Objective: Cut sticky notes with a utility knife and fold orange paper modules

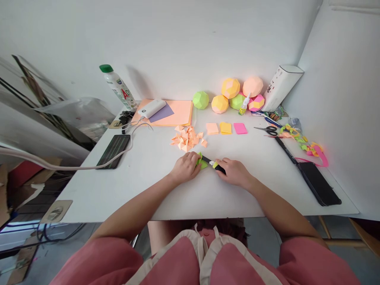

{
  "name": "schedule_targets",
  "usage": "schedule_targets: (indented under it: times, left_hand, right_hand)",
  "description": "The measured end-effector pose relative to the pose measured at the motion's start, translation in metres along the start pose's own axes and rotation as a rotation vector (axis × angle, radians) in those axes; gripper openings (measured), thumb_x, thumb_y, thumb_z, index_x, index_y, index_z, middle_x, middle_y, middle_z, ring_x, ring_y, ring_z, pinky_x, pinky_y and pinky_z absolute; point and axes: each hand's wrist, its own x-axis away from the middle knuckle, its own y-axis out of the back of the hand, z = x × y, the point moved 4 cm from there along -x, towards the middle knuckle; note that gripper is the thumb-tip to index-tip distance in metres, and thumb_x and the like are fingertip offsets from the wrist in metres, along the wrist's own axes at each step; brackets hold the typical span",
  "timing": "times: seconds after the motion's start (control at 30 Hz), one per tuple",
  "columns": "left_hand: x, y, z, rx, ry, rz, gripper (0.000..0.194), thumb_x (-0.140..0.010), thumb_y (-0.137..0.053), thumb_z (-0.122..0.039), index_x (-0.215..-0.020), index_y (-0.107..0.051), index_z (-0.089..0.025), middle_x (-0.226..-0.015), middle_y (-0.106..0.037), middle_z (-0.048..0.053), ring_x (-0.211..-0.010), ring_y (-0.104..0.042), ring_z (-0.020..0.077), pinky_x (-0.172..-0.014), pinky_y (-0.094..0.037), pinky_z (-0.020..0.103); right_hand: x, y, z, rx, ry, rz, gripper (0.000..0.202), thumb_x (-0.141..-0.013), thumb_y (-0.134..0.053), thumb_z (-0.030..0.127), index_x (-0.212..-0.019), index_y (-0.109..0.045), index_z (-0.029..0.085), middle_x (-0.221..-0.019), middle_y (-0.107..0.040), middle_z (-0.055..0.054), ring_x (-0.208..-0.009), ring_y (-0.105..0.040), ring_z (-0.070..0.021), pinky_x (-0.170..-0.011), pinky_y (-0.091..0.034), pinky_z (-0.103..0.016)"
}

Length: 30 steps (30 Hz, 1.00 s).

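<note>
Near the middle of the white table [192, 202], I see the left hand [185, 166] with its fingers pinching a bit of folded green paper [203, 164]. The right hand [233, 171] has its fingers curled around the handle of a box cutter [215, 165], and the dark blade points at the paper — and toward the left hand too. To do this well, I think, hold the fold flat and steady, slide the blade slowly, and tuck the left fingertips out of its way. Little pushes seem safer than one big one. Just past the hands sits a pile of peach paper pieces [187, 137], so reaching forward could bump it. White tabletop stretches out sideways toward the black flat device [113, 150] and the scissors [265, 129], so the hands can slide that way — but the near edge lies under the forearms.
</note>
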Motion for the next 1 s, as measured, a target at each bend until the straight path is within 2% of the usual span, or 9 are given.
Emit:
schedule_targets:
  times: [0.33,0.63,1.0]
  left_hand:
    - [0.0009,-0.0022,0.0023,-0.001,0.022,-0.003,0.015,-0.087,-0.042,-0.027,-0.096,-0.048,-0.017,-0.089,-0.061,0.008,-0.076,-0.058,0.0199,-0.059,-0.046,0.030]
    - [0.0017,-0.0045,0.0090,0.038,0.041,0.061,0.033,-0.085,-0.049,-0.050,-0.095,-0.049,-0.019,-0.092,-0.060,0.008,-0.078,-0.059,0.0207,-0.063,-0.047,0.031]
    - [0.0007,-0.0005,0.0091,0.040,0.026,0.055,0.037,-0.086,-0.046,-0.053,-0.095,-0.049,-0.018,-0.091,-0.061,0.008,-0.075,-0.059,0.0206,-0.063,-0.046,0.031]
  right_hand:
    - [-0.0011,-0.0017,-0.0003,0.005,0.009,-0.005,0.047,-0.089,-0.043,0.035,-0.131,-0.050,0.014,-0.104,-0.064,-0.009,-0.082,-0.062,-0.0195,-0.066,-0.043,-0.028]
    - [-0.0024,0.0005,0.0014,-0.004,0.001,0.022,0.048,-0.089,-0.043,0.035,-0.131,-0.049,0.014,-0.107,-0.063,-0.010,-0.084,-0.062,-0.0197,-0.067,-0.043,-0.028]
    - [-0.0027,0.0019,0.0028,-0.011,0.004,0.044,0.049,-0.089,-0.042,0.035,-0.133,-0.048,0.014,-0.112,-0.062,-0.011,-0.089,-0.061,-0.0208,-0.071,-0.043,-0.028]
